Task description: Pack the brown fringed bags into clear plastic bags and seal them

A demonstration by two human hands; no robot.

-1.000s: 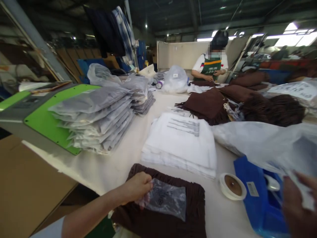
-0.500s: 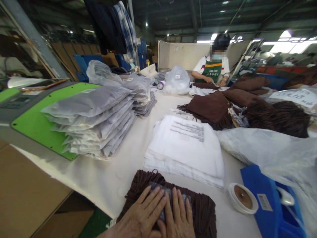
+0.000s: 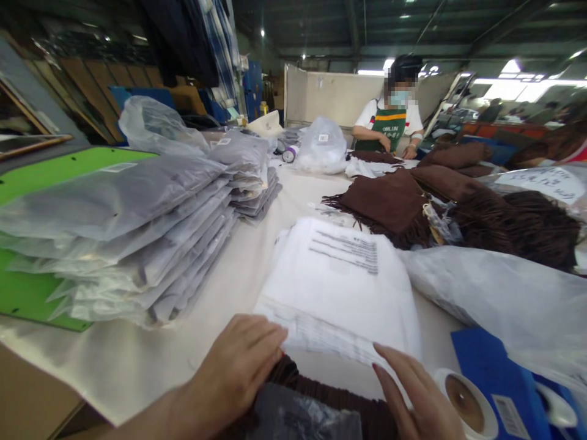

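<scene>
The bottom edge cuts off the brown fringed piece (image 3: 353,397) between the hands, along with the clear packet (image 3: 305,415) lying on it. The thumb of the left hand (image 3: 243,360) is hidden, so its grip cannot be told. The right hand (image 3: 417,394) is cropped below and covers part of the tape roll (image 3: 468,400). Right of it, the blue dispenser (image 3: 486,360) runs out of view. Beyond the hands, the white stack's print (image 3: 351,247) is too small to read. Left of them, grey bags (image 3: 114,195) hide much of the green panel (image 3: 41,296).
</scene>
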